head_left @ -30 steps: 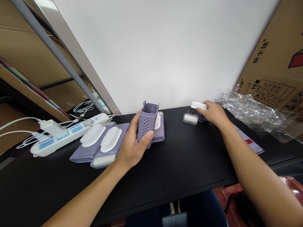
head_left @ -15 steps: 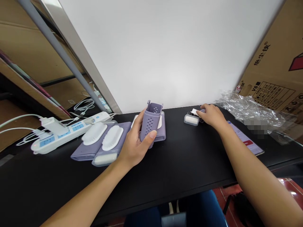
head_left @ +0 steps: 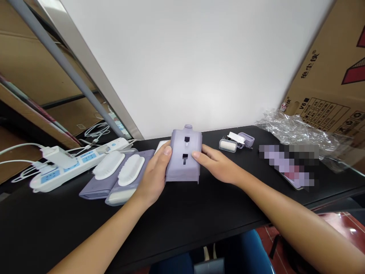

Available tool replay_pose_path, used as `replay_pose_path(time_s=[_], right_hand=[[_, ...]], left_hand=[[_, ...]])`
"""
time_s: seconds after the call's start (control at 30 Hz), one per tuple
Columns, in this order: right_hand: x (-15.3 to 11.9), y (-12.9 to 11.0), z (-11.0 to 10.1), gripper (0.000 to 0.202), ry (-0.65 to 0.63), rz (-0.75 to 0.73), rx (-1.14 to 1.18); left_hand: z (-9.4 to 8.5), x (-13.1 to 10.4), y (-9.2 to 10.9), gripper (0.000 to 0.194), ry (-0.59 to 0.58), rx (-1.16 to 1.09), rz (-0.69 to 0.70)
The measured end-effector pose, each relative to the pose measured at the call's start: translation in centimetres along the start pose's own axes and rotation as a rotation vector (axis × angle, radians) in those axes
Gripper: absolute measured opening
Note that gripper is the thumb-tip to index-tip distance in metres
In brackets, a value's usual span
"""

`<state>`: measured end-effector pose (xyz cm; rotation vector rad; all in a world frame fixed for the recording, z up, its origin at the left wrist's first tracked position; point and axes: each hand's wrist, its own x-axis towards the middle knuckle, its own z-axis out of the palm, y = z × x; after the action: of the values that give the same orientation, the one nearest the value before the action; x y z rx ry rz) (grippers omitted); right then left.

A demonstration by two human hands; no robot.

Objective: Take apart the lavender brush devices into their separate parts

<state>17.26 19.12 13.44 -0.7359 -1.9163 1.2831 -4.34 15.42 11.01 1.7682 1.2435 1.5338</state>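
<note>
Both hands are closed on a pale purple plastic holder (head_left: 184,167), raised above the black table. Two dark keyhole-like slots show in the face turned to me, and a small rounded tab sticks up from its top. My left hand (head_left: 155,175) grips the left edge with its thumb at the front. On the other edge my right hand (head_left: 218,161) has its thumb on the front face and its fingers partly hidden behind. To the left lie purple boxes (head_left: 98,182) with white oval ribbed pieces (head_left: 131,170) on top. A further white piece is partly hidden behind my left hand.
A white power strip (head_left: 82,161) with plugs and cables lies at the left. Back right are a clear case with a white roll (head_left: 228,145), a white comb-like piece (head_left: 236,138) and a purple tray (head_left: 246,140). Crumpled clear plastic (head_left: 296,131), a blurred phone and a cardboard box (head_left: 322,87) are beyond.
My right hand has left the small parts at the back right and now grips the holder. The holder has been turned from its perforated side to its slotted face.
</note>
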Motion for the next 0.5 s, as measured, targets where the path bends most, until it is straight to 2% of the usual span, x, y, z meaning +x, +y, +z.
replay_pose_path(time_s=[0.07,0.13,0.2,0.27,0.33,0.4,0.47,0.5], right_hand=[[0.2,0.1,0.3,0.047,-0.020,0.103,0.141],[0.5,0.4,-0.1,0.044,0.040,0.166,0.212],[0.9,0.7,-1.2,0.040,0.166,0.146,0.232],[1.2,1.1,-2.8,0.040,0.334,0.060,0.193],[1.5,1.5,-4.7,0.042,0.529,-0.037,0.052],[1.8,1.7,-6.7,0.042,0.727,-0.045,-0.206],[2.5,1.7,-8.4,0.042,0.808,0.031,-0.505],[3.0,1.5,-9.1,0.043,0.772,0.074,-0.676]], left_hand=[[0.0,0.2,0.4,0.059,0.001,-0.009,-0.085],[0.0,0.3,0.9,0.064,0.006,0.024,-0.145],[0.0,0.4,1.3,0.064,0.011,0.102,-0.145],[-0.1,0.5,1.6,0.057,0.024,0.184,-0.117],[-0.2,0.5,1.6,0.048,0.048,0.279,-0.065],[-0.3,0.4,1.6,0.040,0.067,0.372,0.011],[-0.4,0.4,1.4,0.035,0.077,0.440,0.104],[-0.5,0.5,1.2,0.034,0.078,0.463,0.144]])
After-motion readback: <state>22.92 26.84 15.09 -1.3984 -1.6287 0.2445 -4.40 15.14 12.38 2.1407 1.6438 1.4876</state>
